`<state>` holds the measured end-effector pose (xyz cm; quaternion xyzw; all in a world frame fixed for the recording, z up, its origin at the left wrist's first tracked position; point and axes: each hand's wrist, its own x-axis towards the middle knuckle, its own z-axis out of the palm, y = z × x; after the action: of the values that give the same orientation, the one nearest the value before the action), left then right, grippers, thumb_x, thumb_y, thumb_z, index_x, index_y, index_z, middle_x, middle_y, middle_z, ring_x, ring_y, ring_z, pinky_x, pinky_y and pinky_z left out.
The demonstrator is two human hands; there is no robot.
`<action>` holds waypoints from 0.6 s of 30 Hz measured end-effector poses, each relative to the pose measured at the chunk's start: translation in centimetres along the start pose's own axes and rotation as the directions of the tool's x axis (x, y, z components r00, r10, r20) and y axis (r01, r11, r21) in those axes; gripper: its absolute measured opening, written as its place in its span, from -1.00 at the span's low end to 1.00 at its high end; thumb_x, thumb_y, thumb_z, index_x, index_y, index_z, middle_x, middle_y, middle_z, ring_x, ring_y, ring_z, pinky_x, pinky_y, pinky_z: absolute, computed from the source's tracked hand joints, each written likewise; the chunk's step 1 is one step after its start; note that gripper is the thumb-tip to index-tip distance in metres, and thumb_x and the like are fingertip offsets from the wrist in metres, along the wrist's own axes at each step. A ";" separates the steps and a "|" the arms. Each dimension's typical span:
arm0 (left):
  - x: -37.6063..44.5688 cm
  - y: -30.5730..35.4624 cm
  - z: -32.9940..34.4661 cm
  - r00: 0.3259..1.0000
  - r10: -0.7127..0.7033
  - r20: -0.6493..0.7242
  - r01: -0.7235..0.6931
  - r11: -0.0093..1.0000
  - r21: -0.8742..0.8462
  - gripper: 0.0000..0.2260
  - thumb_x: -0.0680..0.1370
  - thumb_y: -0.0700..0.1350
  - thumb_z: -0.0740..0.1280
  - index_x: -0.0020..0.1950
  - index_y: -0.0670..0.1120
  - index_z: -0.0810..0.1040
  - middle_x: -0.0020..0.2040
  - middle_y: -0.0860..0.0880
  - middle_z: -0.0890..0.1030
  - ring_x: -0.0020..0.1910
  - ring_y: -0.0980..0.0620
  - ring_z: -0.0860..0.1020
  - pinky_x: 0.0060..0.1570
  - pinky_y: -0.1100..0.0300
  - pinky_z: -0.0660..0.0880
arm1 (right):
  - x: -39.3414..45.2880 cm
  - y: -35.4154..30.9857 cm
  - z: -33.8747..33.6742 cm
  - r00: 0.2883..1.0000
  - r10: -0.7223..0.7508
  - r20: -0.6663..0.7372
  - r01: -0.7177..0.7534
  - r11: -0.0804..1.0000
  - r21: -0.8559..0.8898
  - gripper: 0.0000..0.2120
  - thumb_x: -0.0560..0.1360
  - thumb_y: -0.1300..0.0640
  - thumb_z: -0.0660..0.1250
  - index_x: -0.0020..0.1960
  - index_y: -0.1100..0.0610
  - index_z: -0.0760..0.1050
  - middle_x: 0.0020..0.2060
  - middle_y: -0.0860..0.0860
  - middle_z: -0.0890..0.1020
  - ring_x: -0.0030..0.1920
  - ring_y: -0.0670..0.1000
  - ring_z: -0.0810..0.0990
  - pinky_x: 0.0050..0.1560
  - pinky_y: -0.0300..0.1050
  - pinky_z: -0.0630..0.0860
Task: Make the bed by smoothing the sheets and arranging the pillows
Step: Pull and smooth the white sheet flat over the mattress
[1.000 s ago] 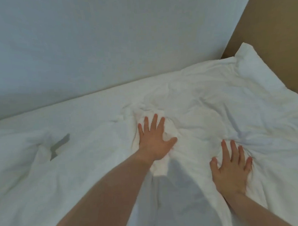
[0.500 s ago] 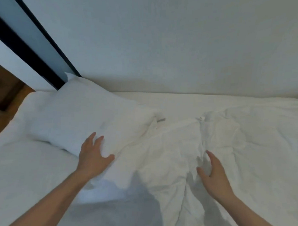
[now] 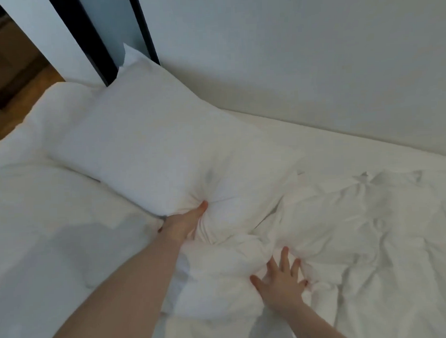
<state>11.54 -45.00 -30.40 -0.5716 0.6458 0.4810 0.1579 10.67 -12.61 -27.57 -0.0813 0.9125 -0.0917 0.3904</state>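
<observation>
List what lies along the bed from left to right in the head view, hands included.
Flat sheet → pillow → left hand, gripping the pillow's near corner → right hand, fingers spread on the bunched duvet → rumpled duvet.

- Plump white fabric pillow (image 3: pixel 150 156): lies slantwise at the bed's head, far corner against the wall, near corner bunched into creases.
- Rumpled white cotton sheet (image 3: pixel 358 227): heaped in folds just right of the pillow, spread over the mattress.
</observation>
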 end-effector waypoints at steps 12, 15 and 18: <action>-18.0 14.1 -12.0 0.844 0.441 -0.304 -0.409 0.897 0.166 -0.49 0.48 0.13 0.43 0.28 -0.19 0.59 0.24 -0.20 0.65 0.22 -0.23 0.60 0.16 0.00 0.56 | -14.4 0.2 -11.9 0.996 -0.054 -0.066 0.077 0.896 0.438 -0.31 0.55 -0.15 0.40 0.59 -0.02 0.24 0.60 -0.01 0.21 0.60 -0.01 0.18 0.57 -0.04 0.16; -23.6 20.8 -16.7 0.731 0.565 -0.382 -0.568 0.814 0.118 -0.85 0.43 -0.08 0.43 -0.08 -0.13 0.64 -0.07 -0.11 0.68 -0.05 -0.17 0.63 -0.11 0.08 0.55 | -19.0 -0.1 -15.5 0.986 -0.001 -0.169 0.108 0.773 0.625 -0.38 0.52 -0.17 0.43 0.52 -0.15 0.32 0.51 -0.12 0.35 0.50 -0.04 0.34 0.44 -0.01 0.37; -29.7 24.4 -20.3 0.598 0.688 -0.411 -0.704 0.696 0.141 -0.74 0.37 -0.10 0.46 -0.37 -0.13 0.41 -0.39 0.02 0.40 -0.26 -0.06 0.40 -0.23 0.16 0.32 | -22.6 0.2 -19.0 0.976 0.043 -0.214 0.135 0.650 0.747 -0.45 0.52 -0.16 0.43 0.46 -0.21 0.35 0.43 -0.20 0.41 0.42 -0.08 0.40 0.28 -0.07 0.41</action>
<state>5.62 -46.67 12.68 -0.3689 0.8261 0.3761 -0.2000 12.25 -5.47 0.97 0.0760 0.8245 -0.4822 0.2861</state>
